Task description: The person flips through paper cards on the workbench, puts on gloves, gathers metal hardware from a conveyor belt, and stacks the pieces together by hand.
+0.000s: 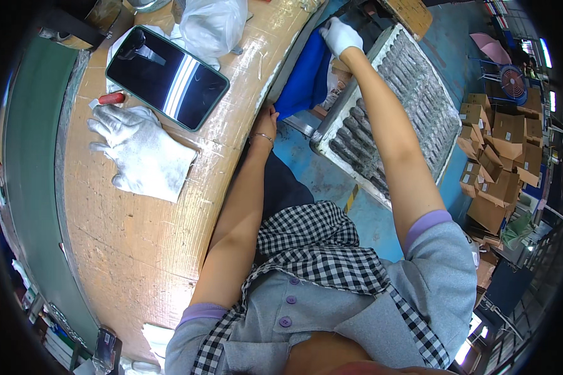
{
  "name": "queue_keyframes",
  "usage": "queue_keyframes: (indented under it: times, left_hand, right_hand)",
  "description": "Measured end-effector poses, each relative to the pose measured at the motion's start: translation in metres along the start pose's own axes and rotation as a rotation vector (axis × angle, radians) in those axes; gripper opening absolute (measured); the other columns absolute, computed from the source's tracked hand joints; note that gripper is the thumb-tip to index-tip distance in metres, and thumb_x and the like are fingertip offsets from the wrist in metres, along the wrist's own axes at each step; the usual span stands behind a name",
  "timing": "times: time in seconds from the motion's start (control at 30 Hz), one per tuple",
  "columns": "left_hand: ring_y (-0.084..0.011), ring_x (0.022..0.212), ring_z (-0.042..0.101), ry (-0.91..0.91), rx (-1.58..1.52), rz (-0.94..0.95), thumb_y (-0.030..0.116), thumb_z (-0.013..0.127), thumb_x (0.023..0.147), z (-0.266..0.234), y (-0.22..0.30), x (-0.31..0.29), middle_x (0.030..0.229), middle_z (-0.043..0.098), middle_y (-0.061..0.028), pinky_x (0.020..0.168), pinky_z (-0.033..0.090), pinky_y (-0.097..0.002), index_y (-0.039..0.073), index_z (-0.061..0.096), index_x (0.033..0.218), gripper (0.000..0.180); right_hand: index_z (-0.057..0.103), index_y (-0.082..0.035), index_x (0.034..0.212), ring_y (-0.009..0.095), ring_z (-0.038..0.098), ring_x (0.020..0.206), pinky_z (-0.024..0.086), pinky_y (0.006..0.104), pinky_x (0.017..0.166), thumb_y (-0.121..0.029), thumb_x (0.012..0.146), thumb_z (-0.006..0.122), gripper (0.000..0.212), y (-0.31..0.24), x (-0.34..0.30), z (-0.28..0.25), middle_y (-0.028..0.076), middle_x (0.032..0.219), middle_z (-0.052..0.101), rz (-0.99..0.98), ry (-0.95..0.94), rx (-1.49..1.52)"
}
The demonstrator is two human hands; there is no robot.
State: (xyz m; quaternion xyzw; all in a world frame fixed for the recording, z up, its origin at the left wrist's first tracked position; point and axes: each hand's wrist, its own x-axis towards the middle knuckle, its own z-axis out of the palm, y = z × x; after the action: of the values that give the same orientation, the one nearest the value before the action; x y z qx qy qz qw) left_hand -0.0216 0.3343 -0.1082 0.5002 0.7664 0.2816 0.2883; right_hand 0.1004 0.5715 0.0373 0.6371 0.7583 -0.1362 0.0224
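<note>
My right hand [342, 36] wears a white glove and grips the upper edge of a blue cloth [305, 78] beside the workbench. My left hand [265, 127] is bare, with a thin bracelet at the wrist. Its fingers are curled on the cloth's lower corner, close to the bench edge, and are partly hidden. On the bench lie a flat, worn white glove [145, 150] and a large dark phone [167, 76] in a green case, its screen reflecting lights. A small red object [111, 98] lies between the glove and the phone.
A grey ridged panel in a worn white frame [397, 106] stands right of the cloth, under my right forearm. A clear plastic bag [213, 28] sits behind the phone. Cardboard boxes [503, 140] and a fan [513, 84] are at the far right. A green strip [37, 156] runs along the left.
</note>
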Motion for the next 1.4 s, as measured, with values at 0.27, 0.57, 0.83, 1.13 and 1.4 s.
queue_keyframes:
  times: [0.27,0.57,0.83,1.13,1.4]
  left_hand:
    - [-0.0342,0.103,0.056,0.550,-0.013,-0.033,0.015,0.069,0.078,0.028,-0.011,0.029,0.109,0.060,-0.0161,0.087,0.046,-0.0422,0.017,0.062,0.104,0.027]
    - [-0.0348,0.115,0.051,0.163,-0.116,0.089,0.015,0.068,0.079,0.028,-0.024,0.016,0.120,0.056,-0.0194,0.095,0.043,-0.0424,0.020,0.061,0.113,0.035]
    - [-0.0332,0.105,0.053,0.321,0.185,0.017,0.013,0.066,0.080,0.046,-0.022,0.030,0.108,0.059,-0.0130,0.087,0.044,-0.0429,0.015,0.060,0.100,0.021]
    - [-0.0344,0.093,0.056,0.090,-0.312,0.406,0.004,0.061,0.081,-0.018,0.027,-0.001,0.094,0.059,-0.0127,0.079,0.044,-0.0406,0.011,0.058,0.091,0.013]
    - [-0.0351,0.099,0.056,0.095,-0.168,0.114,0.002,0.057,0.080,-0.037,0.009,-0.049,0.102,0.059,-0.0167,0.088,0.044,-0.0418,0.005,0.059,0.093,0.014]
  right_hand:
    - [0.051,-0.007,0.126,0.034,0.056,0.111,0.044,0.0416,0.095,-0.029,0.087,0.056,0.045,0.040,0.021,0.066,0.020,0.120,0.059,-0.054,-0.011,0.033]
    - [0.057,-0.006,0.116,0.034,0.057,0.109,0.045,0.0420,0.091,-0.029,0.084,0.061,0.040,0.030,-0.016,0.087,0.019,0.117,0.060,0.011,-0.055,0.161]
    - [0.061,-0.008,0.108,0.034,0.060,0.102,0.046,0.0421,0.088,-0.033,0.079,0.065,0.038,0.029,-0.015,0.098,0.018,0.111,0.063,0.005,-0.093,0.138]
    - [0.068,-0.002,0.094,0.032,0.066,0.076,0.051,0.0388,0.072,-0.030,0.078,0.064,0.033,0.067,-0.046,0.051,0.018,0.080,0.068,0.153,0.000,0.150]
    - [0.061,-0.009,0.116,0.036,0.059,0.103,0.045,0.0429,0.090,-0.035,0.083,0.058,0.042,0.028,-0.071,0.064,0.019,0.112,0.062,-0.104,0.057,0.282]
